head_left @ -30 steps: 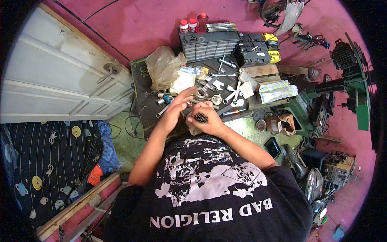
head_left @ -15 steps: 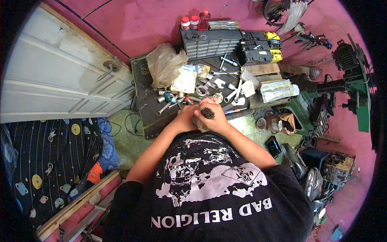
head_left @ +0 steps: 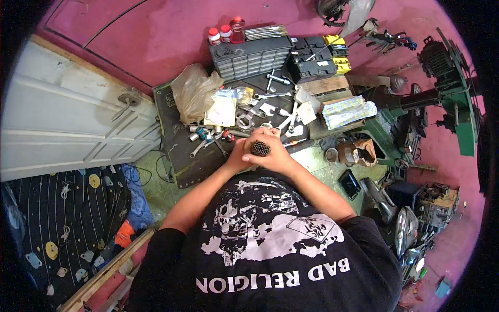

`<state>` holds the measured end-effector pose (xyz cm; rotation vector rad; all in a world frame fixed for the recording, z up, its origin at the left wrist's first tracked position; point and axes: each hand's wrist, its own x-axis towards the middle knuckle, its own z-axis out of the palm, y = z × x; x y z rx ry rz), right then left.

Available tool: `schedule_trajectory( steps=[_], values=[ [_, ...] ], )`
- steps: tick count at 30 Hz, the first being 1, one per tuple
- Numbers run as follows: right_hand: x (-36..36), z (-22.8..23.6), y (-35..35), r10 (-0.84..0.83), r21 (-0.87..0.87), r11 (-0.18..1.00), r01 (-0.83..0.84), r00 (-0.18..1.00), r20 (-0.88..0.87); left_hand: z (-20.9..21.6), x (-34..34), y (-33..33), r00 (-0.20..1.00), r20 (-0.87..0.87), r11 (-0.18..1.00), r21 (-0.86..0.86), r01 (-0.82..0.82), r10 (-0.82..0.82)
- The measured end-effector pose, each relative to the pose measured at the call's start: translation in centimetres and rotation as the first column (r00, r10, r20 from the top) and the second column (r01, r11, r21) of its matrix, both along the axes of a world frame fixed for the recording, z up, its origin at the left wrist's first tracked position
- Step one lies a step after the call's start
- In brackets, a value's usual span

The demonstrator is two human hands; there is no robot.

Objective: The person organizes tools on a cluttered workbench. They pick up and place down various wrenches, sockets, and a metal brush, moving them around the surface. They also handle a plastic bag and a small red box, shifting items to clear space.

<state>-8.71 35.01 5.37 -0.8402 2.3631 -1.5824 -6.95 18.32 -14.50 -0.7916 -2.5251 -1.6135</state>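
My two hands meet just above the near edge of a dark work mat. Between them is a small dark ribbed cylinder, seen end-on. My right hand wraps around it from the right with the fingers curled over the top. From the left, my left hand presses against it, its fingers closed and partly tucked under the right hand. The lower part of the cylinder is hidden by my palms.
On the mat lie spanners, sockets, a crumpled plastic bag and small packets. A grey drawer cabinet with red-capped bottles stands behind. A white door is at left, green machinery and scrap parts at right.
Both hands have drawn back from over the mat toward my body. The dark cylinder has turned so its end now faces up.
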Motion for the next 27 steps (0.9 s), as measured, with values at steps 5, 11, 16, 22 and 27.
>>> schedule_trajectory(
  steps=[5, 11, 16, 22, 27],
  values=[
    [-0.9, -0.9, 5.0, -0.229, 0.019, 0.973, 0.231, 0.971, -0.074, 4.5, -0.2, 1.9, 0.988, 0.041, 0.986, -0.090, -0.144, 0.148],
    [-0.4, 4.1, 10.0, -0.218, 0.232, 0.844, 0.483, 0.706, -0.673, 7.7, -1.1, 4.1, 0.968, 0.064, 0.930, -0.299, -0.213, 0.243],
    [-0.5, 5.7, 10.4, 0.172, 0.702, 0.536, 0.469, 0.754, -0.634, 11.0, -2.3, 7.0, 0.953, 0.057, 0.810, -0.543, -0.220, 0.297],
    [-3.9, 0.2, 12.7, 0.448, 0.935, 0.180, 0.306, 0.821, -0.355, 12.0, -2.8, 10.1, 0.964, -0.018, 0.669, -0.717, -0.197, 0.264],
    [-4.9, -6.0, 15.9, 0.466, 0.886, 0.411, 0.214, 0.786, -0.406, 12.6, -2.0, 11.0, 0.965, -0.048, 0.554, -0.811, -0.188, 0.257]
  ],
)
